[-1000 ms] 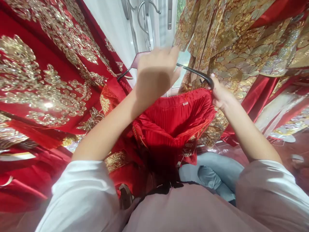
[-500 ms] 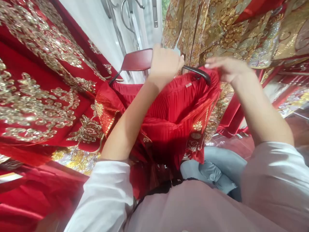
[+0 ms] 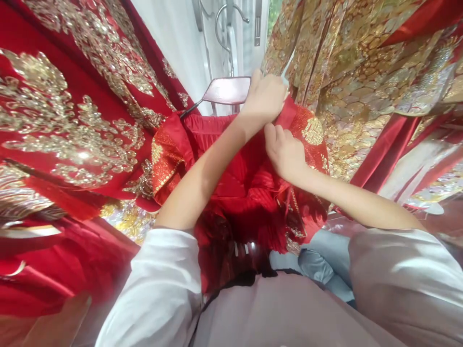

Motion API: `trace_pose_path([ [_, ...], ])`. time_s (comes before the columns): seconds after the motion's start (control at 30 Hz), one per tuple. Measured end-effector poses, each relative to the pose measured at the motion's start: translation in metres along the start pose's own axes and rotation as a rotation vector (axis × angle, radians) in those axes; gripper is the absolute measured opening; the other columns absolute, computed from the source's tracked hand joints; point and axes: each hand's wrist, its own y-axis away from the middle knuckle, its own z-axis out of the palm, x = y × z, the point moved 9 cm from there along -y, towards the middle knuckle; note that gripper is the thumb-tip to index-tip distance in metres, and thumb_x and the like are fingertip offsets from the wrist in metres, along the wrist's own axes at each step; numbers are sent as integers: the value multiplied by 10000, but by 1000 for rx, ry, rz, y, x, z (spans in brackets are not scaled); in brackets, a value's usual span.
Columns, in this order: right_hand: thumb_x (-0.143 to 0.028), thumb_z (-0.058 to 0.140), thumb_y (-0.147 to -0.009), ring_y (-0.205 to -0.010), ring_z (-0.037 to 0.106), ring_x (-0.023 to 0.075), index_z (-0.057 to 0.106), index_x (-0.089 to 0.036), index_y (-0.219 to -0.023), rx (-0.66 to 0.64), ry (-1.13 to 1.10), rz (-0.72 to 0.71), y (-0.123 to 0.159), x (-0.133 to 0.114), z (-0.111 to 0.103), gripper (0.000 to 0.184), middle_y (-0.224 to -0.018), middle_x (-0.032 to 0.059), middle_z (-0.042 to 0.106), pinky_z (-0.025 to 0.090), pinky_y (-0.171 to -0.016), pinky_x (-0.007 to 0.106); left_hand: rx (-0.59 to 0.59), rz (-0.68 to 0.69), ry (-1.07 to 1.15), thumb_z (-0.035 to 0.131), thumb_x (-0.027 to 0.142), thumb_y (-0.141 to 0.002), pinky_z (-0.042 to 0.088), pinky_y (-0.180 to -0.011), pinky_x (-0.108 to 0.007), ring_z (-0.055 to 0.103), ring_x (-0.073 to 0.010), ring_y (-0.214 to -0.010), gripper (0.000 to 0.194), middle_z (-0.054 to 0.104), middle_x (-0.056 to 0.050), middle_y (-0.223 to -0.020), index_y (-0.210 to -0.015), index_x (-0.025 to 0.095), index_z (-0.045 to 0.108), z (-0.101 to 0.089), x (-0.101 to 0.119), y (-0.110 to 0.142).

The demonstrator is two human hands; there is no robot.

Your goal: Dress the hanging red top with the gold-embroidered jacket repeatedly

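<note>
1. The red garment (image 3: 235, 185) hangs in front of the person's chest, in the middle of the view, its pleated red inside facing the camera.
2. Gold-patterned orange-red cloth shows at both its shoulders; the one on the view's right bears a round gold motif (image 3: 312, 131).
3. The hanger (image 3: 228, 90) sits at the garment's top. Its broad, shiny plate shows beside the left hand, and a thin dark arm slopes down to the garment's shoulder on the view's left. The rest of it is hidden.
4. The left hand (image 3: 265, 96) is closed over the hanger, knuckles up, fingers wrapped around the part just beside the plate.
5. The right hand (image 3: 286, 153) is clenched just below the left, fingers curled and pinching the garment's red edge near the shoulder.
6. A curved metal hook (image 3: 218, 30) rises above the plate, in front of pale upright surfaces.
7. On the view's left hangs red cloth with silvery-gold beading (image 3: 47, 111); on its right, gold-patterned cloth (image 3: 361, 82).
8. Below the garment lie the person's mauve-grey top (image 3: 282, 308) and some pale blue fabric (image 3: 318, 265).
</note>
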Motion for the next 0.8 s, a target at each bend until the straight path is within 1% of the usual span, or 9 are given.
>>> trace_pose_path([
  [0.1, -280, 425, -887, -833, 562, 219, 497, -190, -916, -28, -100, 6, 3, 13, 8, 119, -756, 87, 517, 437, -664, 300, 191, 170, -99, 298, 200, -911, 353, -985, -307, 473, -190, -1167, 403, 540, -83, -1271, -1245, 148, 518, -48, 7, 38],
  [0.17, -284, 514, -844, -864, 559, 228, 476, -195, -900, -16, -166, -8, -11, 12, -7, 112, -734, 65, 500, 436, -685, 301, 346, -16, -225, 363, 270, -906, 395, -931, -329, 494, -236, -1120, 361, 569, -104, -1194, -1173, 123, 557, -82, -14, 75],
  [0.23, -260, 582, -799, -928, 536, 243, 472, -202, -865, 52, -168, -58, -35, 2, -33, 141, -744, 56, 495, 434, -738, 317, 366, -349, -347, 391, 385, -907, 417, -886, -388, 514, -299, -1099, 375, 596, -131, -1121, -1119, 134, 573, -97, -45, 117],
  [0.33, -208, 643, -751, -891, 509, 223, 487, -192, -754, 47, -38, -114, -78, -17, -51, 157, -747, 49, 501, 401, -814, 343, 161, -707, -367, 347, 512, -899, 451, -832, -401, 532, -339, -1115, 463, 602, -172, -1110, -1148, 167, 530, -80, -85, 176],
  [0.4, -232, 664, -766, -696, 475, 151, 506, -171, -659, -184, -33, -43, -102, -21, -30, 201, -624, 15, 461, 396, -732, 317, 57, -801, -395, 350, 569, -870, 470, -788, -410, 553, -366, -1086, 547, 597, -211, -1124, -1179, 142, 497, -61, -99, 200],
  [0.47, -221, 640, -809, -535, 383, 82, 531, -140, -605, -402, -162, 82, -111, -18, -4, 245, -501, -16, 436, 362, -597, 263, 38, -830, -438, 377, 568, -848, 479, -755, -420, 572, -384, -1052, 596, 578, -252, -1151, -1201, 97, 470, -49, -109, 213],
  [0.53, -162, 630, -815, -462, 317, 52, 555, -124, -586, -480, -311, 138, -114, -18, 12, 244, -421, -32, 445, 313, -518, 227, 54, -841, -430, 376, 473, -855, 478, -746, -417, 594, -371, -1010, 508, 589, -256, -1122, -1168, 87, 487, -44, -118, 220],
  [0.67, -145, 716, -747, -454, 289, 57, 592, -162, -594, -480, -475, 31, -118, -20, 23, 198, -367, -71, 422, 300, -507, 224, 72, -795, -121, 344, 245, -811, 465, -708, -364, 617, -260, -791, 207, 626, -118, -789, -763, 178, 535, -49, -137, 220],
  [0.8, -143, 697, -763, -425, 310, 38, 582, -127, -578, -504, -433, 49, -122, -13, 27, 219, -373, -70, 444, 217, -494, 225, 262, -856, 270, 396, 215, -739, 389, -532, -303, 459, -150, -537, 175, 393, 2, -513, -571, 214, 344, -86, -159, 216],
])
